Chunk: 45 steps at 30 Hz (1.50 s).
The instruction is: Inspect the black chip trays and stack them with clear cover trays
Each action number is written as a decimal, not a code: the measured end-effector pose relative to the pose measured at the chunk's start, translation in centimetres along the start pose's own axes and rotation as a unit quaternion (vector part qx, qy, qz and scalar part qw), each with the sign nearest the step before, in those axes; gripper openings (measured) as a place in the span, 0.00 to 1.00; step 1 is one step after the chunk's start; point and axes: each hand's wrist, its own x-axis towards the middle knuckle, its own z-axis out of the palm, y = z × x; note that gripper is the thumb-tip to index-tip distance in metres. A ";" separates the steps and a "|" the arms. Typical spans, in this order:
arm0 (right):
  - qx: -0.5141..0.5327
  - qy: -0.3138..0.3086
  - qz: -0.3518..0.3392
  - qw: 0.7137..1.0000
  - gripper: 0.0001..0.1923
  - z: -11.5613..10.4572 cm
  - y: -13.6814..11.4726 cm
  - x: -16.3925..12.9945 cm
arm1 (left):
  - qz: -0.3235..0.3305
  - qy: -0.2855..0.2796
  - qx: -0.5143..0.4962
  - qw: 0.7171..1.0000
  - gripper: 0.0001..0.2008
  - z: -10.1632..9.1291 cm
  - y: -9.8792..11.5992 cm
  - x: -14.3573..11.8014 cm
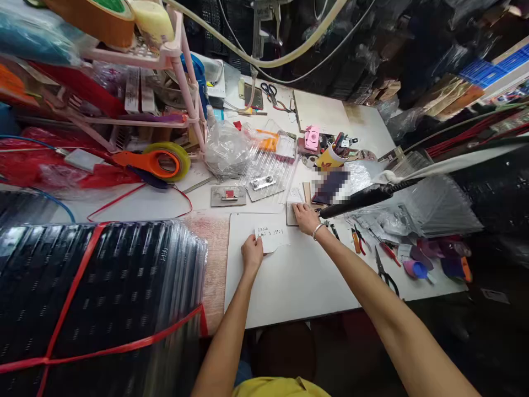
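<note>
My left hand (252, 253) rests on the white work board (289, 281) and pinches the left edge of a small white paper slip (271, 238) with handwriting on it. My right hand (306, 217), with a silver bracelet at the wrist, lies on a small pale card or block (291, 213) just beyond the slip. Its fingers are curled over that piece. Both forearms reach forward from the near edge of the table.
A big stack of black sheets tied with red strap (95, 298) fills the left. An orange tape dispenser (155, 161), clear plastic sleeves (268, 165), a pen cup (329, 159), pliers and scissors (384, 270) surround the board. A black-handled tool (363, 198) hangs at the right.
</note>
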 end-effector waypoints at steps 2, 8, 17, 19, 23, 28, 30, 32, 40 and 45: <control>-0.033 -0.017 -0.008 0.999 0.24 -0.2 0.2 0.2 | -0.004 -0.007 0.002 1.000 0.13 0.0 0.6 -0.2; -0.073 -0.034 -0.018 0.997 0.23 -1.7 1.2 0.8 | -0.013 -0.024 0.018 0.999 0.12 0.8 1.3 0.1; -0.076 -0.040 -0.045 0.995 0.21 -0.7 0.5 0.3 | -0.023 -0.036 0.022 0.999 0.13 1.6 1.7 0.5; -0.077 -0.036 -0.046 0.995 0.22 -0.5 0.3 0.2 | -0.026 -0.039 0.013 0.999 0.13 1.1 1.1 0.1; -0.077 -0.034 -0.064 0.994 0.23 -0.6 0.6 0.1 | -0.039 -0.038 -0.005 0.999 0.14 -0.1 -0.3 -0.6; -0.070 -0.029 -0.102 0.992 0.27 -1.2 1.8 0.4 | -0.044 -0.034 -0.016 0.998 0.13 0.1 -0.4 -0.4; -0.066 -0.021 -0.113 0.991 0.28 -1.4 1.9 0.5 | -0.041 -0.037 -0.021 0.998 0.13 0.9 0.3 -0.1; -0.065 -0.011 -0.114 0.991 0.29 -1.6 1.5 0.5 | -0.035 -0.046 -0.027 0.998 0.13 1.8 1.0 0.3; -0.053 0.051 -0.028 0.997 0.26 0.6 -2.6 -5.7 | -0.019 -0.030 -0.074 0.997 0.18 1.2 -0.5 -0.9; -0.035 0.047 -0.021 0.998 0.28 2.5 -2.2 -9.1 | 0.070 0.022 -0.094 0.993 0.15 1.8 -3.4 -4.0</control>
